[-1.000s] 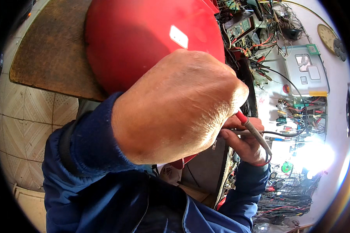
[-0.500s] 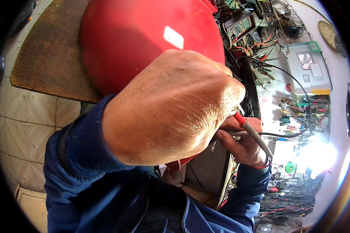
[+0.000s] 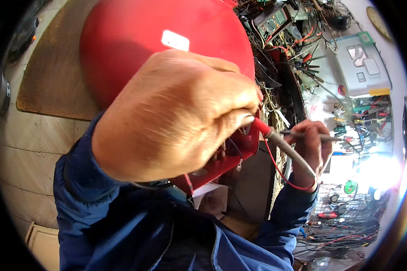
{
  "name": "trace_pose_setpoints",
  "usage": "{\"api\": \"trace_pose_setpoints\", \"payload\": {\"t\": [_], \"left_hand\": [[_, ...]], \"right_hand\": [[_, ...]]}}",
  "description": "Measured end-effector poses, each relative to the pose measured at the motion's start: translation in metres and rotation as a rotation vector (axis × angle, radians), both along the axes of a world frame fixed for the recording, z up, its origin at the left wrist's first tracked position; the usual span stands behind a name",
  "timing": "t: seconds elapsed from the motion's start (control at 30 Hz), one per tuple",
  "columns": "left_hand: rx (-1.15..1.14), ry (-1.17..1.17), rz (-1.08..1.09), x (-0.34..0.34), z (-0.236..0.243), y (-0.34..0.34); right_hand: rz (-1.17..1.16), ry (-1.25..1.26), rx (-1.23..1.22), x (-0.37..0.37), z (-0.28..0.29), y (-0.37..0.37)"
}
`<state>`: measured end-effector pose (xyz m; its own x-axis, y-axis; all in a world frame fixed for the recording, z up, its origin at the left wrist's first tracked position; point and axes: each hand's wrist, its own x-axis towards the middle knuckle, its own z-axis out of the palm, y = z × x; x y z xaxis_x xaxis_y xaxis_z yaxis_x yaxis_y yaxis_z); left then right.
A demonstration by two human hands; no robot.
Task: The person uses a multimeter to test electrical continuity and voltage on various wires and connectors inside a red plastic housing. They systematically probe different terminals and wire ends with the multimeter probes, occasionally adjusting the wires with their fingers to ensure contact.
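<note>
Gripping a red-tipped probe (image 3: 263, 128) in a closed fist, left hand (image 3: 176, 117) fills the centre, closer to the camera than a second ago, tip pressed down at the red bracket (image 3: 233, 156) under the red dome (image 3: 167, 45). At three o'clock, right hand (image 3: 309, 151) pinches a thin grey tool (image 3: 309, 135), fingers curled shut around it, a red wire (image 3: 280, 174) looping beneath. Shifted slightly left since the earlier frames, dome and bracket; probe holding at the same spot, so contact with the bracket's terminals looks kept rather than broken. Crowding one to two o'clock, tangled wires, a meter (image 3: 276, 20) and a grey box (image 3: 364, 67); at nine o'clock, a brown mat (image 3: 45, 81).
</note>
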<state>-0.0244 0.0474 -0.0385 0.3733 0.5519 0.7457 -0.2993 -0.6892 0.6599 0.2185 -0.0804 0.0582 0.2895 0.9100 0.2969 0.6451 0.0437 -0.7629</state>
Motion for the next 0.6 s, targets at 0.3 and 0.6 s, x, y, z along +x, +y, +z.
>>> {"api": "trace_pose_setpoints", "payload": {"t": [0.3,0.6], "left_hand": [[-0.101,0.154,0.02,0.006,0.015,-0.01],[-0.225,0.256,0.126,0.005,0.019,-0.016]], "right_hand": [[-0.287,0.061,0.51,0.069,-0.051,-0.043],[-0.095,0.611,0.136,-0.034,-0.157,-0.079]]}}
